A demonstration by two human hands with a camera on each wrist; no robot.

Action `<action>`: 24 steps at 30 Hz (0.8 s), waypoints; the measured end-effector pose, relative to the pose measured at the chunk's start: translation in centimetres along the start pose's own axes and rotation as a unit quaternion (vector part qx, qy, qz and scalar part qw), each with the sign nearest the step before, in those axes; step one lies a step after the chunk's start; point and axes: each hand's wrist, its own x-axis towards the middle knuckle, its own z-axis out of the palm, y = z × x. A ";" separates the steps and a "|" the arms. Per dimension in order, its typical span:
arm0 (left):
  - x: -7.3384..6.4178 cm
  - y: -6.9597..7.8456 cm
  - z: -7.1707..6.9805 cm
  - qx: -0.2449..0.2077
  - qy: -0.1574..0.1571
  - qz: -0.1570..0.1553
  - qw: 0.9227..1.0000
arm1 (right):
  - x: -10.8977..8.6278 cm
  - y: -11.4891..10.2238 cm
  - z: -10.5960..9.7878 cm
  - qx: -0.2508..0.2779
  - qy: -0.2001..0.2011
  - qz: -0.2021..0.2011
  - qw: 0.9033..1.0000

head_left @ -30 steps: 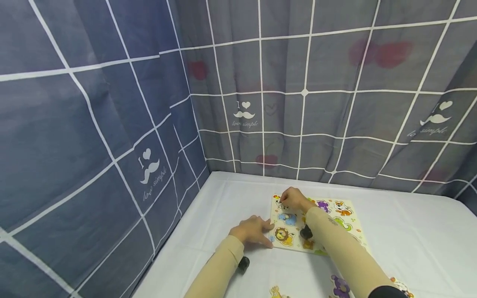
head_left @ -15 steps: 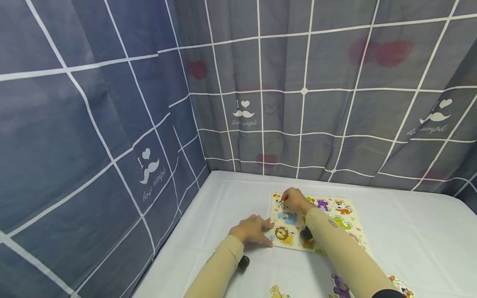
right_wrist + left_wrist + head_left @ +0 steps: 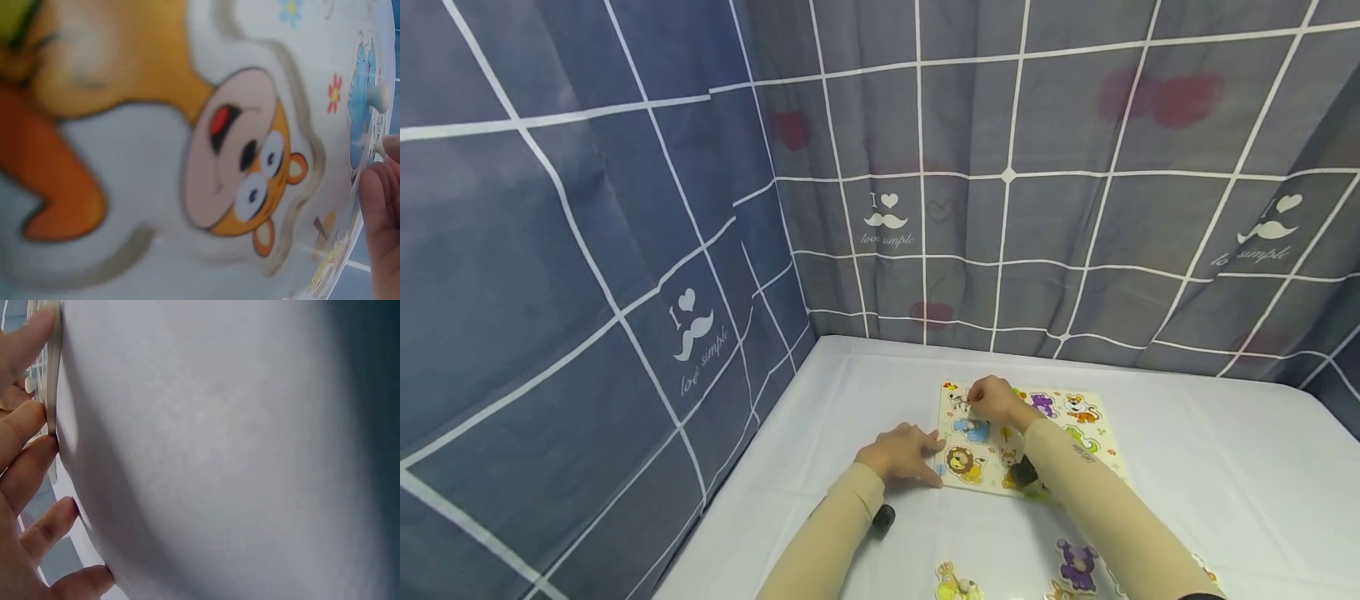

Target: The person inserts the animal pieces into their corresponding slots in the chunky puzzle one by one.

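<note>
A wooden animal peg puzzle board (image 3: 992,492) lies near the back of the table. My left hand (image 3: 898,454) steadies it at the left edge, thumb and fingers spread; in the left wrist view several fingertips (image 3: 39,450) touch the board's side. My right hand (image 3: 997,402) reaches over the back left part and pinches at the peg of a black-and-white animal puzzle piece (image 3: 958,402). Its fingers (image 3: 375,200) show at the right edge of the right wrist view, beside a small white peg (image 3: 380,149). The blue animal piece (image 3: 972,430) and the lion piece (image 3: 962,463) sit in front.
Loose animal pieces lie on the white cloth toward the front: a giraffe (image 3: 951,582), a purple animal (image 3: 1077,565) and others partly hidden by the right sleeve. Grid-patterned curtains (image 3: 970,208) border the table behind and at left. The right forearm covers part of the board.
My right hand has shifted slightly right relative to the board, so more of the black-and-white piece shows. My left hand keeps its place. The head view has tilted down a little.
</note>
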 end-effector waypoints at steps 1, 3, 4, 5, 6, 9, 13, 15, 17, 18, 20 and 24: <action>0.1 0.0 -0.1 0.001 0.000 0.000 1.000 | -0.1 0.0 -0.1 0.002 0.000 -0.004 1.000; 0.1 0.1 -0.3 0.001 0.001 -0.002 1.000 | -0.3 0.0 -0.3 0.005 -0.002 -0.012 1.000; 0.1 0.1 -0.4 0.001 0.001 -0.003 1.000 | -0.5 0.0 -0.4 0.007 -0.004 -0.016 1.000; 0.1 0.1 -0.4 0.000 0.001 -0.004 1.000 | -0.6 0.0 -0.4 0.007 -0.007 -0.022 1.000; 0.1 0.1 -0.4 -0.002 0.001 -0.005 1.000 | -0.8 -0.1 -0.5 0.006 -0.009 -0.026 1.000; 0.1 0.0 -0.2 0.001 -0.002 -0.003 1.000 | -1.4 0.0 -0.4 0.000 -0.014 -0.029 0.999; 0.1 0.0 -0.1 0.008 -0.002 -0.009 1.000 | -2.1 0.0 -0.4 0.000 -0.011 -0.039 0.999; 0.1 0.1 -0.2 0.003 -0.001 -0.013 1.000 | -2.4 0.0 -0.4 0.001 -0.012 -0.046 0.999; 0.0 0.1 -0.3 0.001 -0.001 -0.014 1.000 | -2.7 0.0 -0.2 -0.002 -0.016 -0.056 0.998; 0.0 0.2 -0.3 0.000 -0.002 -0.014 1.000 | -2.8 0.0 -0.2 -0.001 -0.018 -0.057 0.998; 0.0 0.2 -0.3 -0.003 -0.002 -0.012 1.000 | -3.0 0.0 -0.1 -0.004 -0.021 -0.065 0.998; 0.0 0.3 -0.2 -0.003 -0.003 -0.007 1.000 | -3.6 0.1 -0.1 -0.010 -0.018 -0.072 0.997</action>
